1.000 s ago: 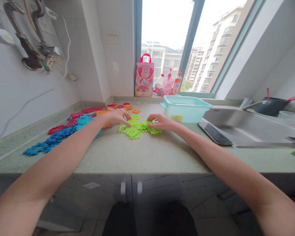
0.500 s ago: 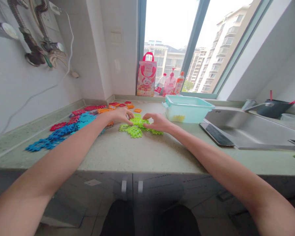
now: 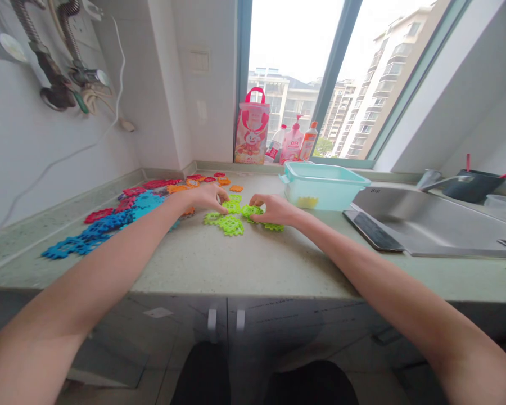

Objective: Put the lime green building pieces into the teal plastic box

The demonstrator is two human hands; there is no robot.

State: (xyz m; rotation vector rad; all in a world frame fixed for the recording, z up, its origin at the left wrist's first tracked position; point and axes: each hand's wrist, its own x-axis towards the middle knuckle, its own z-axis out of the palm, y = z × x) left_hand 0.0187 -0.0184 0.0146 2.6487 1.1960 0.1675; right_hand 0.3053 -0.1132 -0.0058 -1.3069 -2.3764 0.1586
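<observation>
Several lime-green interlocking plastic pieces point(image 3: 231, 226) lie on the counter in front of me. My left hand point(image 3: 208, 197) pinches one green piece point(image 3: 231, 207) between thumb and fingers, at the left of the group. Opposite it, my right hand point(image 3: 276, 209) grips another green piece point(image 3: 249, 212) by its edge. A narrow gap separates the two held pieces. Beside and behind my left arm spread blue pieces point(image 3: 95, 230), light blue pieces point(image 3: 147, 207), red pieces point(image 3: 99, 216) and orange pieces point(image 3: 236, 188). My left forearm hides part of this pile.
A turquoise plastic bin point(image 3: 324, 185) with something yellow inside stands behind my right hand. Right of it are a phone point(image 3: 371, 230) and a steel sink point(image 3: 442, 225). A pink bag point(image 3: 252, 135) and several bottles point(image 3: 292, 143) line the windowsill.
Between my hands the green pieces have come apart, leaving a gap. My right hand has shifted slightly right with its piece; my left hand has hardly moved.
</observation>
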